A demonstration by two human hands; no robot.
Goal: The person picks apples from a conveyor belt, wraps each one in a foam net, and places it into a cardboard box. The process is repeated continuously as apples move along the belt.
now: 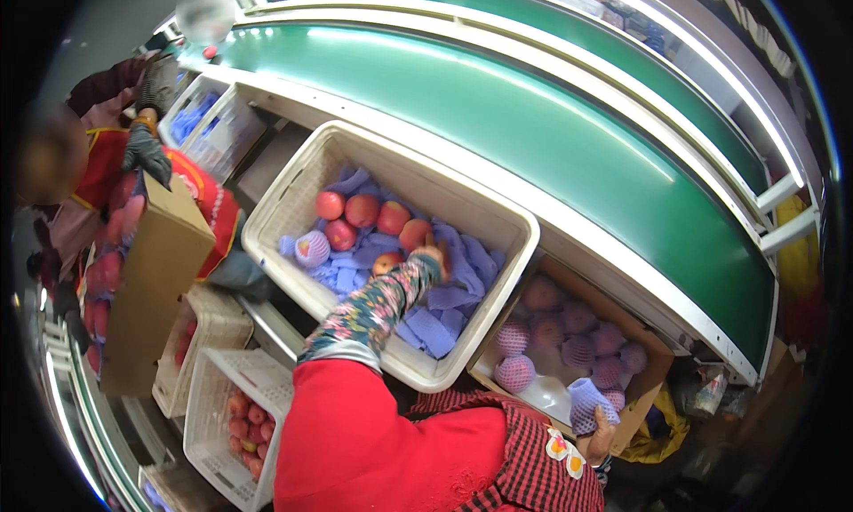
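My left hand [441, 256] reaches into a large off-white crate [293, 179], its fingers curled against the side of a red apple [413, 235]; part of the grip is hidden. Several more apples [362, 211] lie beside it on loose purple foam nets [431, 330]. One apple there wears a foam net [312, 248]. At the lower right, my right hand [601, 434] is closed on a purple foam net sleeve [590, 404], over the near corner of a cardboard box [653, 389]. Several netted apples [577, 351] fill much of that box; whether the sleeve contains an apple is hidden.
A green conveyor belt [498, 112] with a white rail runs behind the crate. To the left, a co-worker's gloved hand [147, 152] rests on a tilted carton [155, 281] of apples. White baskets [233, 370] holding apples stand below it. A clear bin [222, 130] contains blue-purple nets.
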